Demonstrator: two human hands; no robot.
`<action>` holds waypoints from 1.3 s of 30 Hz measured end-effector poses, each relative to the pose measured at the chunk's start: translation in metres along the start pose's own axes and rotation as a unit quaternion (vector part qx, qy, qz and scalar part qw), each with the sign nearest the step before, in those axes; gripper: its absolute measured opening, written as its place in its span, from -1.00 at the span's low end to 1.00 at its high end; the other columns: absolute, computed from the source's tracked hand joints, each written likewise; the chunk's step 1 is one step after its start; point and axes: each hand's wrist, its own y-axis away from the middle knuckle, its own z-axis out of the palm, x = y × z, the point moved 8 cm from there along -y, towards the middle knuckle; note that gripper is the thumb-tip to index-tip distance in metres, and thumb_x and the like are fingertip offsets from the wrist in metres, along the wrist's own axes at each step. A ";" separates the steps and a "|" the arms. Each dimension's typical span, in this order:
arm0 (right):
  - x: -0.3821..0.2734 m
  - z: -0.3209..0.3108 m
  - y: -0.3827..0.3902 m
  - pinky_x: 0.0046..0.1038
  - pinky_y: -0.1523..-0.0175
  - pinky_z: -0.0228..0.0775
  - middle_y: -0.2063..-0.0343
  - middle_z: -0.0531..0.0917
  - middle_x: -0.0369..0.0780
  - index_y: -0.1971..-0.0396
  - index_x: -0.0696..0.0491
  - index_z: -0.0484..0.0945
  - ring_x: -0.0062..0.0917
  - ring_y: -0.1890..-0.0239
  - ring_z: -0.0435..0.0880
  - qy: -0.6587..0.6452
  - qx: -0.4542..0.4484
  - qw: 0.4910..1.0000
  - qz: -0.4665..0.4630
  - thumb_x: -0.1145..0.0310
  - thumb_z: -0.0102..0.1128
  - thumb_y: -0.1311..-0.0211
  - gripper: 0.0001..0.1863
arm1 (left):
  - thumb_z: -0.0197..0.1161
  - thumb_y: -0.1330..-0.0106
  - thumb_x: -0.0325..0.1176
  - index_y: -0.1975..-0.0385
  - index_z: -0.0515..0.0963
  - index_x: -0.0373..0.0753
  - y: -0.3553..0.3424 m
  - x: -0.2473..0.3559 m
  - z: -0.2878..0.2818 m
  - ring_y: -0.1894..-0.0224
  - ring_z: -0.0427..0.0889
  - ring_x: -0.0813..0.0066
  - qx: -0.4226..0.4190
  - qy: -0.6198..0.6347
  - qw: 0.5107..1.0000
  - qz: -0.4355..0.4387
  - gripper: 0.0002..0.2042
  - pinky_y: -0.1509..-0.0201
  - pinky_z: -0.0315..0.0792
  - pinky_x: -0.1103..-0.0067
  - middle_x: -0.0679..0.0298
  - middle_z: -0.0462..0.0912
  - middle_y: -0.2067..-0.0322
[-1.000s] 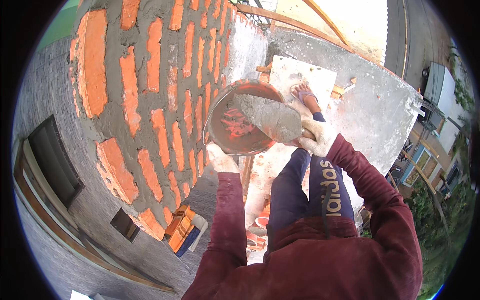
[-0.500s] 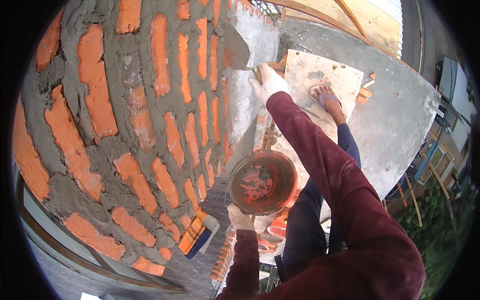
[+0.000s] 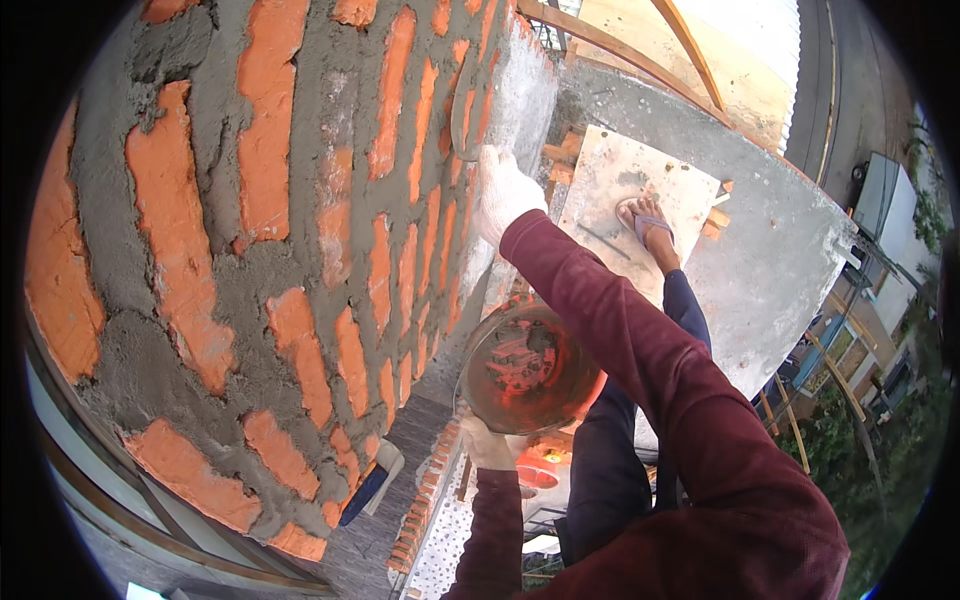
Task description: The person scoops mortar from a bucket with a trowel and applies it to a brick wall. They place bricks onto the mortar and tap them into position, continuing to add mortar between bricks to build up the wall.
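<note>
My right hand [image 3: 507,195], in a white glove, is closed round the handle of a trowel, and the handle is hidden in the fist. The trowel blade [image 3: 463,112] is seen almost edge-on, at the face of the brick wall [image 3: 268,130]; whether it touches cannot be told. My left hand [image 3: 487,443] is closed at the near edge of a bucket [image 3: 480,395], where rim and wire handle meet. The bucket is tilted, with grey mortar and reddish patches inside. Wet grey mortar lies in the joints and smears over the orange bricks.
My sandalled foot [image 3: 648,220] stands on a pale board [image 3: 595,205] over a grey concrete ledge [image 3: 770,260]. Wooden beams [image 3: 625,45] cross at the top. A blue and beige packet [image 3: 372,482] lies by the wall's lower end. Greenery and a street are at far right.
My right hand has moved left and down toward the wall, and the trowel blade has turned from broad to nearly edge-on. The view has shifted; the left hand still holds the bucket.
</note>
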 end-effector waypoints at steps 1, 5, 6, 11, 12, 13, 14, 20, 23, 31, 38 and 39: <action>-0.003 0.000 0.005 -0.12 -0.06 0.60 -0.01 0.51 0.12 -0.10 0.15 0.27 0.02 0.00 0.70 0.005 -0.022 1.000 0.002 0.53 0.21 -0.20 -0.52 | 0.12 -0.46 -0.38 0.03 0.57 -0.43 -0.002 0.019 0.001 0.09 0.69 0.24 -0.011 -0.069 0.998 0.002 -0.74 0.01 0.55 0.36 0.05 0.70 0.12; -0.003 0.012 0.029 -0.12 -0.05 0.61 -0.03 0.49 0.14 -0.13 0.16 0.27 0.03 0.01 0.71 0.017 -0.061 0.998 -0.002 0.54 0.22 -0.17 -0.48 | 0.12 -0.43 -0.42 0.03 0.58 -0.42 -0.009 0.035 0.006 0.10 0.68 0.28 -0.012 0.026 0.999 0.020 -0.76 0.01 0.54 0.39 0.06 0.70 0.11; -0.006 0.016 0.037 -0.11 -0.04 0.62 -0.03 0.48 0.15 -0.14 0.17 0.26 0.03 0.02 0.71 0.020 -0.062 0.998 -0.010 0.54 0.23 -0.16 -0.46 | 0.11 -0.45 -0.40 0.03 0.58 -0.42 -0.008 0.036 0.007 0.10 0.67 0.29 -0.011 0.049 0.998 0.033 -0.75 0.01 0.53 0.40 0.06 0.70 0.11; 0.024 -0.005 0.063 -0.07 -0.02 0.60 -0.01 0.49 0.19 -0.22 0.17 0.28 0.11 0.06 0.68 -0.042 0.008 0.999 -0.004 0.52 0.18 -0.21 -0.44 | 0.24 -0.38 -0.51 0.09 0.47 -0.38 -0.004 0.043 -0.002 0.16 0.63 0.38 -0.007 0.019 0.996 0.087 -0.81 0.07 0.55 0.40 0.10 0.60 0.16; 0.029 -0.014 0.041 -0.06 -0.02 0.60 -0.02 0.50 0.18 -0.24 0.17 0.27 0.11 0.05 0.68 -0.038 0.031 0.999 0.018 0.52 0.17 -0.22 -0.43 | 0.29 -0.35 -0.55 0.10 0.45 -0.37 -0.007 0.038 -0.004 0.18 0.63 0.38 -0.010 0.054 0.996 0.071 -0.80 0.10 0.56 0.39 0.11 0.58 0.16; 0.028 -0.020 0.022 -0.05 -0.03 0.59 -0.02 0.50 0.18 -0.26 0.17 0.26 0.11 0.05 0.68 -0.035 0.047 0.998 0.031 0.51 0.16 -0.23 -0.42 | 0.30 -0.34 -0.54 0.10 0.45 -0.37 -0.010 0.013 -0.005 0.17 0.63 0.37 -0.005 0.132 0.991 0.022 -0.78 0.10 0.57 0.38 0.11 0.58 0.15; 0.019 -0.031 0.004 -0.04 -0.04 0.58 -0.03 0.51 0.16 -0.26 0.17 0.27 0.11 0.03 0.68 -0.037 0.052 0.998 0.016 0.50 0.16 -0.24 -0.43 | 0.29 -0.36 -0.50 0.10 0.45 -0.37 -0.011 0.014 -0.006 0.17 0.63 0.37 0.001 0.139 0.990 0.029 -0.79 0.12 0.57 0.38 0.11 0.58 0.14; -0.004 -0.059 0.091 -0.11 -0.01 0.58 0.03 0.57 0.11 -0.26 0.16 0.27 0.03 0.07 0.69 -0.020 0.023 0.993 -0.111 0.47 0.20 -0.21 -0.40 | -0.14 -0.64 0.03 0.19 0.53 -0.36 -0.016 0.021 -0.012 0.23 0.49 0.47 0.054 0.275 0.958 -0.058 -0.49 0.07 0.45 0.48 0.26 0.58 0.28; 0.012 -0.135 0.196 -0.10 0.05 0.56 0.19 0.67 0.01 -0.18 0.14 0.41 -0.04 0.09 0.72 -0.063 -0.111 0.987 -0.096 0.41 0.25 -0.23 -0.50 | -0.15 -0.65 0.01 0.28 0.50 -0.33 -0.019 0.045 -0.036 0.29 0.44 0.54 0.039 0.185 0.981 0.040 -0.51 0.14 0.44 0.52 0.34 0.51 0.38; -0.009 -0.225 0.304 -0.22 0.26 0.55 0.44 0.64 -0.10 0.09 0.11 0.57 -0.20 0.39 0.69 0.059 -0.390 0.919 0.005 0.10 0.00 -0.48 -0.63 | -0.10 -0.64 -0.01 0.25 0.50 -0.42 -0.002 0.201 -0.095 0.37 0.43 0.47 -0.024 0.150 0.974 0.171 -0.49 0.21 0.39 0.46 0.22 0.48 0.46; -0.086 -0.210 0.309 -0.52 0.75 0.24 0.62 0.45 -0.33 0.28 0.06 0.46 -0.62 0.77 0.41 -0.157 -0.401 0.894 0.127 -0.05 -0.05 -0.53 -0.56 | -0.06 -0.61 -0.10 0.24 0.54 -0.38 0.063 0.305 -0.164 0.40 0.44 0.43 0.020 0.160 0.949 0.272 -0.58 0.23 0.38 0.46 0.19 0.48 0.48; -0.082 -0.210 0.317 -0.50 0.75 0.26 0.62 0.45 -0.33 0.28 0.07 0.47 -0.61 0.77 0.40 -0.122 -0.412 0.891 0.147 -0.05 -0.06 -0.53 -0.56 | -0.05 -0.60 -0.10 0.24 0.55 -0.38 0.070 0.309 -0.174 0.40 0.46 0.38 0.038 0.147 0.945 0.289 -0.58 0.22 0.39 0.45 0.16 0.49 0.48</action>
